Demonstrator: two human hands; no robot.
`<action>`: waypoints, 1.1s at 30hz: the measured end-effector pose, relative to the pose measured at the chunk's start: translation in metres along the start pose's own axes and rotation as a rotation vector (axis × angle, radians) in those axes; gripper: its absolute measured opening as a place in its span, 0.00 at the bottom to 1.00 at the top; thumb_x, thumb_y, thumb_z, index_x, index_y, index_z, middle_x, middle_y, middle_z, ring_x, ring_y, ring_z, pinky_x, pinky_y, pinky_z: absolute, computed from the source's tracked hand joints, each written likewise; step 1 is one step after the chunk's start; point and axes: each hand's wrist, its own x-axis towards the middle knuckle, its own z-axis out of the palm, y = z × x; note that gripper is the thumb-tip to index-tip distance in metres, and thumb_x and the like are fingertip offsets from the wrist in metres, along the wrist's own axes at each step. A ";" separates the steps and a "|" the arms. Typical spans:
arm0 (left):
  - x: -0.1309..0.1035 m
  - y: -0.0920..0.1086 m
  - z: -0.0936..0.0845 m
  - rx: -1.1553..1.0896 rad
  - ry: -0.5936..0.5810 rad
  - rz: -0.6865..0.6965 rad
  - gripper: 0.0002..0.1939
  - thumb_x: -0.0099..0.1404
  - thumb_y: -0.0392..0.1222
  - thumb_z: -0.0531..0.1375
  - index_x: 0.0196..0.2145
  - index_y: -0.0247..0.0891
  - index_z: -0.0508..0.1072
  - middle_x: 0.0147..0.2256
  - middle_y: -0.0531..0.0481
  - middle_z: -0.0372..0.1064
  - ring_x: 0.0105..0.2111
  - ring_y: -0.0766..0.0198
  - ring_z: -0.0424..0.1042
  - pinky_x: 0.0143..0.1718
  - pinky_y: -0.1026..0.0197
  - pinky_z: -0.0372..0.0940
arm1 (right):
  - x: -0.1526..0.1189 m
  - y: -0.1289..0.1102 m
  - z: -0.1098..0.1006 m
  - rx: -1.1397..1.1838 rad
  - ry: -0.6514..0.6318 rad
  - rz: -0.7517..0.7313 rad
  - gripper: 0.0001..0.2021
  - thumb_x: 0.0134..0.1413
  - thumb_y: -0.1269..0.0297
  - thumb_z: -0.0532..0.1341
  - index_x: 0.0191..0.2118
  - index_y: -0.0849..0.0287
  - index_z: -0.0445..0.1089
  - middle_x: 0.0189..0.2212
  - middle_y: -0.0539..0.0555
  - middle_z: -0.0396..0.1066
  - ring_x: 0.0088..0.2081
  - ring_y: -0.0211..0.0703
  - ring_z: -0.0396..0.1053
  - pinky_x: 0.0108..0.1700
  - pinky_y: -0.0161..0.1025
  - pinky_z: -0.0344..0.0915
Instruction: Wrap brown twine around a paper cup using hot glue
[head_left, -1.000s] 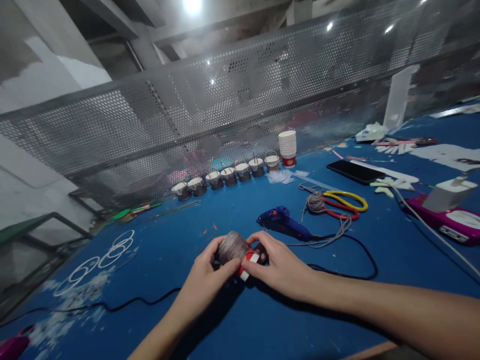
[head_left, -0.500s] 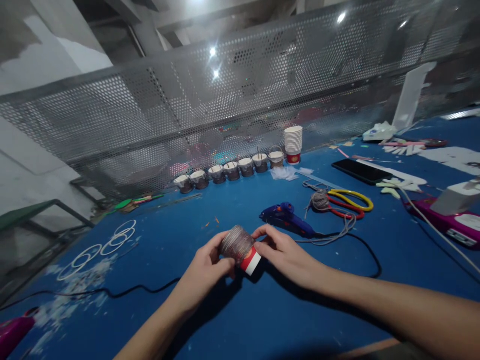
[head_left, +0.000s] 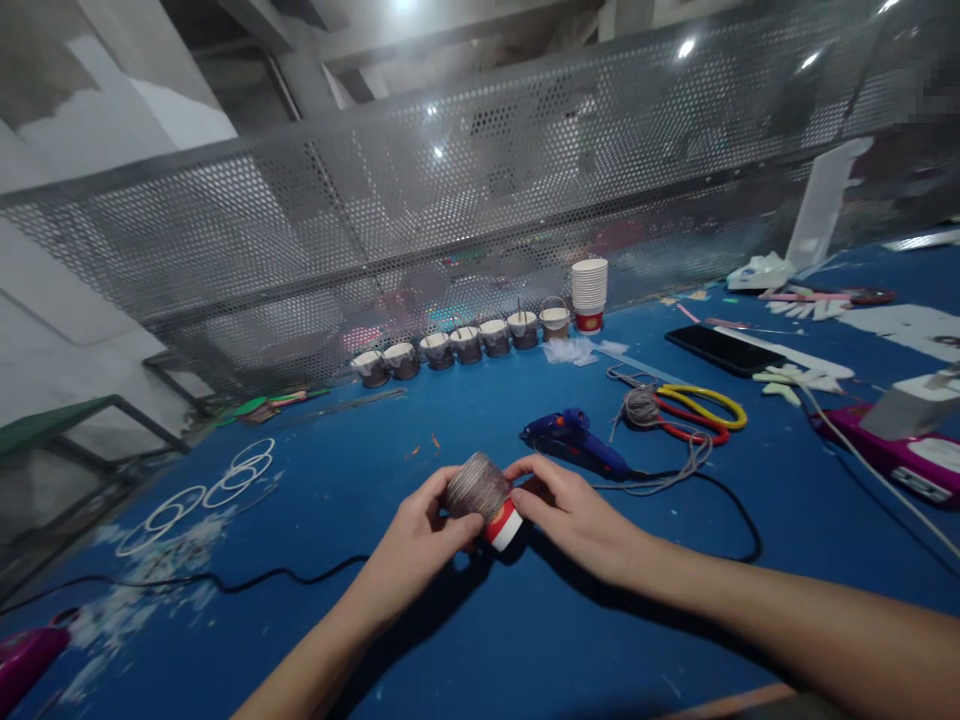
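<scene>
A paper cup (head_left: 480, 487) wrapped in grey-brown yarn is tilted between my hands, its red and white rim part bare at the lower right. My left hand (head_left: 420, 535) grips the wrapped part, thumb across the front. My right hand (head_left: 566, 510) pinches the cup's right side near the red band, fingers bent. Beyond my right hand lies a blue glue gun (head_left: 574, 440). Grey yarn (head_left: 641, 404) in a small ball rests farther right, its strand trailing back toward my right hand.
Several wrapped cups (head_left: 465, 345) line the back beside a cup stack (head_left: 589, 295). White rings (head_left: 202, 495) lie left. Yellow handles (head_left: 701, 405), a black phone (head_left: 724, 350) and a magenta power strip (head_left: 892, 455) are on the right. Black cables cross the blue table (head_left: 322, 470).
The cup has turned slightly between my hands, and my left thumb has moved up onto the wrapped part. The camera view has shifted a little.
</scene>
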 end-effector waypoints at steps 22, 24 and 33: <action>0.003 -0.023 0.003 0.459 0.293 0.384 0.09 0.54 0.44 0.62 0.32 0.37 0.70 0.30 0.51 0.68 0.30 0.63 0.69 0.33 0.62 0.65 | -0.011 -0.013 -0.012 -0.456 0.308 -0.759 0.05 0.58 0.71 0.57 0.38 0.61 0.69 0.34 0.59 0.72 0.35 0.45 0.67 0.36 0.42 0.67; 0.004 -0.024 0.001 0.508 0.338 0.442 0.07 0.54 0.42 0.61 0.30 0.37 0.70 0.28 0.52 0.66 0.29 0.64 0.67 0.31 0.63 0.64 | -0.012 -0.020 -0.027 -0.495 0.415 -0.865 0.06 0.57 0.73 0.57 0.39 0.61 0.68 0.35 0.59 0.72 0.35 0.45 0.68 0.37 0.42 0.67; 0.009 -0.021 -0.006 0.423 0.416 0.380 0.09 0.54 0.44 0.61 0.32 0.37 0.72 0.29 0.50 0.69 0.30 0.62 0.70 0.33 0.61 0.66 | 0.004 0.003 -0.097 -0.546 0.209 0.038 0.21 0.46 0.70 0.55 0.50 0.63 0.64 0.43 0.62 0.72 0.41 0.50 0.72 0.39 0.43 0.69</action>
